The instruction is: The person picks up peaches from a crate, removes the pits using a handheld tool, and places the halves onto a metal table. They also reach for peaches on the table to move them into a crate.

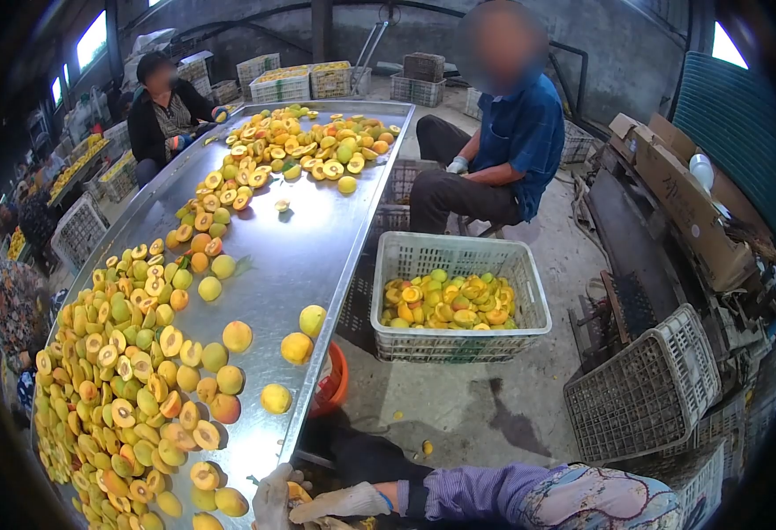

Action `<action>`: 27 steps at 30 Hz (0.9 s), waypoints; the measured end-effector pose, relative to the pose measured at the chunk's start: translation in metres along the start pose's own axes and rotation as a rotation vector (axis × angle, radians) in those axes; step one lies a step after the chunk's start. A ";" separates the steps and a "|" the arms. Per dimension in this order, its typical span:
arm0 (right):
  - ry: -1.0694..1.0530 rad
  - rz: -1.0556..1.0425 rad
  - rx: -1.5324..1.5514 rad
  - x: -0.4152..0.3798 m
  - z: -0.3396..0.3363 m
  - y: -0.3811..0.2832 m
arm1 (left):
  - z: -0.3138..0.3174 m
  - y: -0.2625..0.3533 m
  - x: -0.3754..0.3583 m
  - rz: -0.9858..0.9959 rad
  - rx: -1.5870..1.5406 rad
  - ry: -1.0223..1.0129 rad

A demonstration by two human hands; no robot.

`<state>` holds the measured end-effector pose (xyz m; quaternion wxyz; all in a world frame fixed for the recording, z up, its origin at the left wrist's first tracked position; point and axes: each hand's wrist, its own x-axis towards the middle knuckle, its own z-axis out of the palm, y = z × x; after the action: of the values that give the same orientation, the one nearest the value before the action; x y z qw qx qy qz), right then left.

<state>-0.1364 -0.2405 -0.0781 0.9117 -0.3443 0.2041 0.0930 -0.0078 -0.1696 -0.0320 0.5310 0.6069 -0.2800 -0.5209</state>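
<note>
Low in the view, at the near edge of the metal table, my two gloved hands are close together. My left hand, in a pale glove, is curled round a yellow-orange peach, which is only partly seen. From the right comes my right hand, also gloved, its closed fingers against that fruit; anything else inside them is hidden. Left of my hands lies a big heap of whole and halved peaches, several showing their pits. A few whole ones, such as a yellow peach, lie apart near the edge.
A crate of cut peaches stands on the floor, right of the table. Partly under the edge is an orange bucket. One person sits beyond the crate, another at the table's far left. A tilted crate leans at right.
</note>
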 end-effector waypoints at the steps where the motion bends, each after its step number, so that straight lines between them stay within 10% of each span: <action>1: 0.020 -0.002 0.007 -0.001 0.001 -0.001 | 0.001 0.000 0.000 0.006 -0.010 0.006; 27: -0.026 0.000 -0.035 -0.002 -0.003 -0.002 | -0.005 -0.007 0.001 -0.027 -0.023 0.003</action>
<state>-0.1379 -0.2442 -0.0779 0.9081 -0.3590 0.1904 0.1012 -0.0046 -0.1671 -0.0396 0.5314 0.6051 -0.2651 -0.5303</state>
